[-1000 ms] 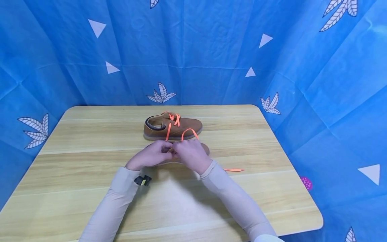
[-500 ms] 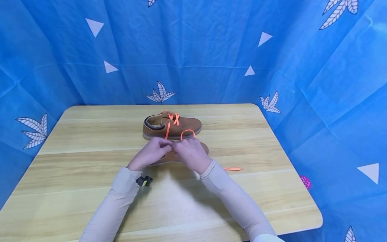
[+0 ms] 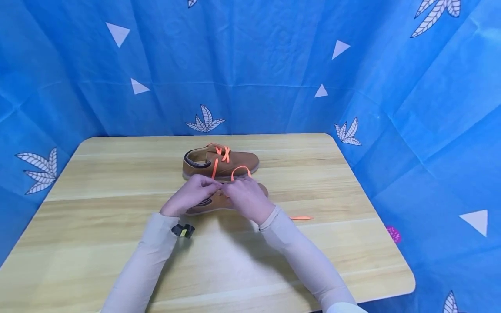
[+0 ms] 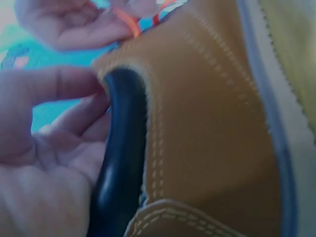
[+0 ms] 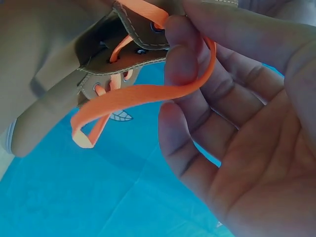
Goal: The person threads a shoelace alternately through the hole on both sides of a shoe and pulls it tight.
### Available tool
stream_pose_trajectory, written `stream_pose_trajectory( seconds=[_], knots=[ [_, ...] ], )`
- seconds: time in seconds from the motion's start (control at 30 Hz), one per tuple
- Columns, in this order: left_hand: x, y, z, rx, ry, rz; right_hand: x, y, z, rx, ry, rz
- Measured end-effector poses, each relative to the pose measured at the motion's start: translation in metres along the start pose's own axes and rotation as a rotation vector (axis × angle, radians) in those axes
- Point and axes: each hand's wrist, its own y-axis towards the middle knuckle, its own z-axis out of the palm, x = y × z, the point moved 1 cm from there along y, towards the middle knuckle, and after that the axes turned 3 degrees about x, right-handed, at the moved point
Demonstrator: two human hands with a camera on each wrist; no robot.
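Observation:
A brown shoe (image 3: 213, 205) with a dark padded collar lies under both hands in the head view, partly covered by them. At its opening, my left hand (image 3: 191, 195) pinches the leather edge between thumb and fingers; the left wrist view shows the stitched shoe side (image 4: 207, 128) close up. My right hand (image 3: 250, 201) holds an orange shoelace (image 5: 133, 96) in its fingertips beside the eyelets, with a loop of it hanging out in the right wrist view. The lace's exact path behind the right fingertips is hidden.
Just behind lies a matching brown shoe (image 3: 244, 161), laced in orange. An orange lace end (image 3: 301, 218) rests on the wooden table (image 3: 332, 252) to the right of the right forearm. A blue patterned curtain (image 3: 266, 56) surrounds the table's back and sides.
My left hand has moved slightly left and back, uncovering the near shoe's dark collar. The lace loop above my right hand has narrowed a little. The head view has shifted slightly.

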Motion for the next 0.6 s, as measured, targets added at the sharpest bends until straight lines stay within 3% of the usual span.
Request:
stream_pose_trajectory(
  seconds=[0.23, 0.43, 0.53, 0.6],
  knots=[
    [0.0, 0.012, -0.007, 0.129, 0.135, -0.019, 0.002, 0.001, 0.001, 0.003, 0.009, -0.002],
    [-0.005, 0.016, -0.008, 0.178, 0.22, -0.013, 0.002, 0.001, 0.001, -0.015, -0.003, -0.01],
    [-0.009, 0.017, -0.007, 0.174, 0.238, -0.013, -0.003, 0.001, 0.0, -0.014, 0.058, -0.022],
    [-0.01, 0.017, -0.006, 0.161, 0.258, -0.008, -0.011, 0.002, -0.003, 0.007, 0.165, -0.043]
  ],
)
